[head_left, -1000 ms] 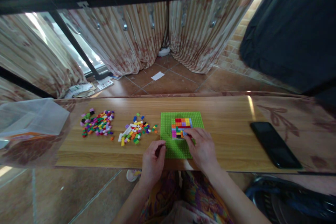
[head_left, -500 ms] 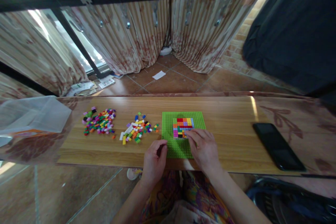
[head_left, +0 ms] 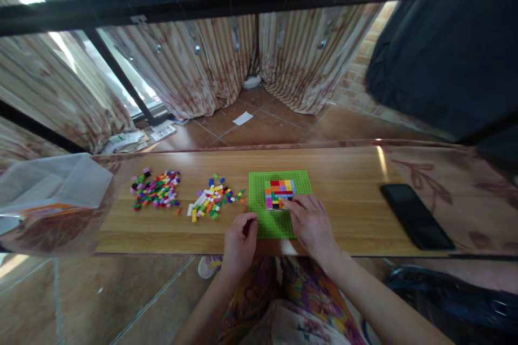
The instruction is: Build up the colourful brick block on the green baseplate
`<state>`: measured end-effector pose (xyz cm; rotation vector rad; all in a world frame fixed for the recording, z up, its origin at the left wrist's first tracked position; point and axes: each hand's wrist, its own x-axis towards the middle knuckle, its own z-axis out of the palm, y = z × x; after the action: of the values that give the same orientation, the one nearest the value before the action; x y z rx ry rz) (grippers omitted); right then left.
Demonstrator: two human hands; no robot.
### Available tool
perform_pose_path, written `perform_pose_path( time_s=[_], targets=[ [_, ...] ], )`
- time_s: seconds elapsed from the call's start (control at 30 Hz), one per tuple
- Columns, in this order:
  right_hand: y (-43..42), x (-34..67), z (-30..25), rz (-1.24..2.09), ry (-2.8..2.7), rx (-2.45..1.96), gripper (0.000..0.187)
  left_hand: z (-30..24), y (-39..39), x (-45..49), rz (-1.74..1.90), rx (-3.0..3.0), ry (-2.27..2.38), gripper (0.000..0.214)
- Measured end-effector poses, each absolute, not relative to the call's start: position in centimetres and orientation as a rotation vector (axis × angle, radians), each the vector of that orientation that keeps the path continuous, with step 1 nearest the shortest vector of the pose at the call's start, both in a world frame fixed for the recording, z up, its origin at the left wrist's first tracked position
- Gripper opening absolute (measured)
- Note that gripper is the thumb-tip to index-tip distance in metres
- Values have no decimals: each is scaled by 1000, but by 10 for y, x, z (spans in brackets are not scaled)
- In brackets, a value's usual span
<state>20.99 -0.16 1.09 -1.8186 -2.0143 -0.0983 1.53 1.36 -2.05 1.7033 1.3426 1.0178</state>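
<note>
Baseplate, green, studded [head_left: 258, 186]: flat on the tabletop [head_left: 343, 172]. Brick panel, multicoloured [head_left: 279, 192]: on the baseplate, near its middle, near-right corner partly hidden by fingers.

Right hand [head_left: 313, 222]: over that corner, thumb and forefinger close together, tips down by the bricks; piece pinched between them or none, cannot tell. Left hand [head_left: 239, 242]: loosely curled at the baseplate's left edge, thumb beside forefinger; touching or just above, cannot tell.

Loose bricks, nearer pile [head_left: 212, 199]: just left of the baseplate. Loose bricks, farther pile [head_left: 162, 190]: beyond that, to the left. Phone, black [head_left: 416, 215]: well apart, to the right.

Risks, as judged. Crooked seating of a piece, from studs hidden under the fingers. Loosening of neighbouring bricks, from sideways pressure at the corner. Sliding or turning of the baseplate, from pressing without a firm left-side hold. Scattering of the nearer pile, from a stray leftward sweep.
</note>
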Motion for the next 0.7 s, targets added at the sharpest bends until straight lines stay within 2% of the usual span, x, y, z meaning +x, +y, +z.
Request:
perform_pose_path(
  time_s=[0.23,0.5,0.7],
  targets=[
    [0,215,13,-15,-1949,-1756,32,-25,10,0,1050,1600,1292,18],
    [-6,219,14,64,-1514,-1643,29,-22,5,-43,1145,1310,1404,24],
    [-25,205,7,168,-1522,-1663,27,-23,3,-51,1162,1217,1427,28]
  ],
)
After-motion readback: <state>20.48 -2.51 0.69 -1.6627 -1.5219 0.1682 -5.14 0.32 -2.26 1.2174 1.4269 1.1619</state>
